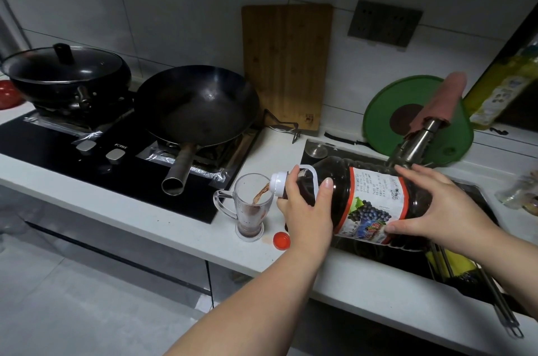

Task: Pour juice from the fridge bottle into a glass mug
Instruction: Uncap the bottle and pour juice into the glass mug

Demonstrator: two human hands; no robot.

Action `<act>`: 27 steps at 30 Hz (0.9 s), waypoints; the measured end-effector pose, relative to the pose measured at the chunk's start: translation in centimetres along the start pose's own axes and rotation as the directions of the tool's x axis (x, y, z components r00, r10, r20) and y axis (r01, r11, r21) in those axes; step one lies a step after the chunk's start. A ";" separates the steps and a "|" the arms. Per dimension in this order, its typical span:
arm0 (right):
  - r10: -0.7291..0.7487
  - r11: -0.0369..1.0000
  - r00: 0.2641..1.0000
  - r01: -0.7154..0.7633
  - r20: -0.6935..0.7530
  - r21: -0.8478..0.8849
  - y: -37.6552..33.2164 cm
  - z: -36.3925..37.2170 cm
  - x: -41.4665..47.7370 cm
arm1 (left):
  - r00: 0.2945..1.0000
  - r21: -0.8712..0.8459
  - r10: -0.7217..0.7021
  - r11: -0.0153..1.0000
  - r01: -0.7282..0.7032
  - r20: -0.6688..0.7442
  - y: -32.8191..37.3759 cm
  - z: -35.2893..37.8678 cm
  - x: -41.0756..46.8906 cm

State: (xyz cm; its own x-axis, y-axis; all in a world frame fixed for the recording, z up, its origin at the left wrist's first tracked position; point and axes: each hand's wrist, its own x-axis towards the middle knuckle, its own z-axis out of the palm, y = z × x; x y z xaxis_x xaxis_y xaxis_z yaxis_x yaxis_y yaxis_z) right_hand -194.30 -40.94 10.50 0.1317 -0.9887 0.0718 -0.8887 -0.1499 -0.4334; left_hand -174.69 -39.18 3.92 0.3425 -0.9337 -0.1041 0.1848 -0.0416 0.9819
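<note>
Head view, going left to right: at the far left a lidded black pot [68, 70] sits on the back burner of the black hob [43, 146], and next to it an open wok [198, 105] sits on the other burner, its tubular handle pointing toward me. Behind the wok a wooden chopping board [286, 64] leans upright against the tiled wall.

On the white worktop [180, 224], just off the hob's front right corner, stands the glass mug [252, 207], upright, its handle turned left. A thin dark stream falls from the bottle's white spout into its mouth, and a little dark juice lies in its narrow base. Just right of the mug's foot a red cap [281, 240] lies on the worktop, apart from the glass.

My left hand [308, 210] is clenched around the neck end of the juice bottle [378, 198], fingers through the clear carry handle, thumb on top, so the spout juts out left of my grip, right over the mug. The bottle lies tipped close to level, its body reaching right over the sink [436, 256], the grape label facing up.

My right hand [436, 210] grasps the bottle's wide body, fingers spread over the label's far edge, thumb underneath. So the bottle hangs between my 2 grips.

Behind it a steel tap [416, 143] carries a pink cloth, in front of a green round board [381, 114].
</note>
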 end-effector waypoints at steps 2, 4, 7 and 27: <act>-0.003 1.000 1.000 0.003 -0.004 0.001 0.0 0.0 0.0 | 1.000 -0.003 0.004 1.000 -0.004 -0.001 0.1 0.0 0.0; -0.006 1.000 1.000 0.006 -0.003 0.003 0.0 0.0 0.0 | 1.000 -0.002 0.002 1.000 -0.002 0.001 0.1 0.1 0.1; -0.006 1.000 1.000 0.006 -0.003 0.006 0.0 0.0 0.1 | 1.000 0.006 0.001 1.000 -0.001 -0.005 -0.1 0.1 0.2; -0.005 1.000 1.000 0.005 0.000 0.002 0.1 -0.1 0.7 | 1.000 -0.006 -0.014 1.000 0.014 -0.016 -0.3 0.6 0.6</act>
State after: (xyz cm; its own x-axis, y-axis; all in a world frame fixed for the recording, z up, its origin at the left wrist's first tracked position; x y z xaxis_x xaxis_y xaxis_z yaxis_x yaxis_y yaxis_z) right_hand -194.40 -41.65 10.62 0.1365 -0.9879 0.0741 -0.8870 -0.1552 -0.4348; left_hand -175.06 -39.91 3.69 0.3546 -0.9273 -0.1199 0.1948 -0.0522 0.9795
